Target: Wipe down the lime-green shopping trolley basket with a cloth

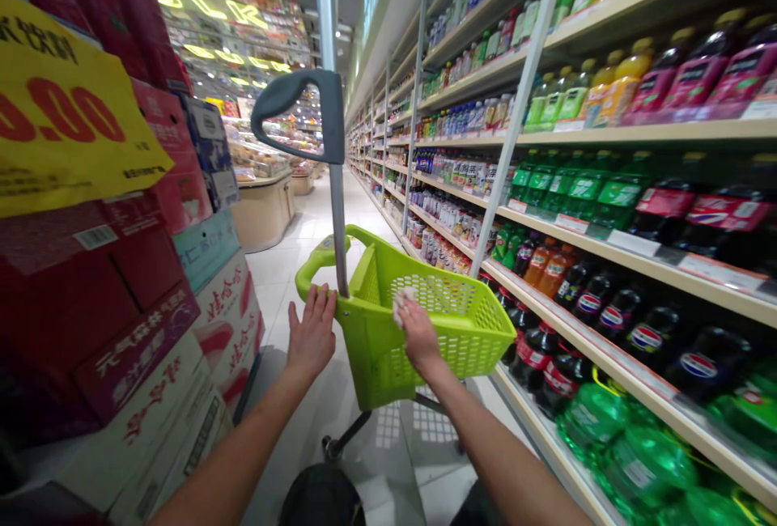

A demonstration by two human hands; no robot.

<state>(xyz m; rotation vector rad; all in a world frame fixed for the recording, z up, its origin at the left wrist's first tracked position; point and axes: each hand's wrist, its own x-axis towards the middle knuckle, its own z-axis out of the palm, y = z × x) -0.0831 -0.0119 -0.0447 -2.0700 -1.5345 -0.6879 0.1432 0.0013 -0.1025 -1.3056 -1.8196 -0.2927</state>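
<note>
A lime green rolling shopping basket (479, 324) stands in a supermarket aisle in front of me, with a tall metal pole and a grey pull handle (297, 109) rising from its near side. My left hand (312, 332) lies flat, fingers stretched out, against the basket's near left corner by the pole. My right hand (418, 332) is closed on a small white crumpled cloth (401, 303) and presses it on the basket's near rim.
Shelves of bottled soft drinks (607, 186) run along the right side, low ones close to the basket. Stacked red and white cartons (139, 324) with a yellow price sign (66, 113) crowd the left. The white tiled aisle (316, 210) stretches ahead toward display counters.
</note>
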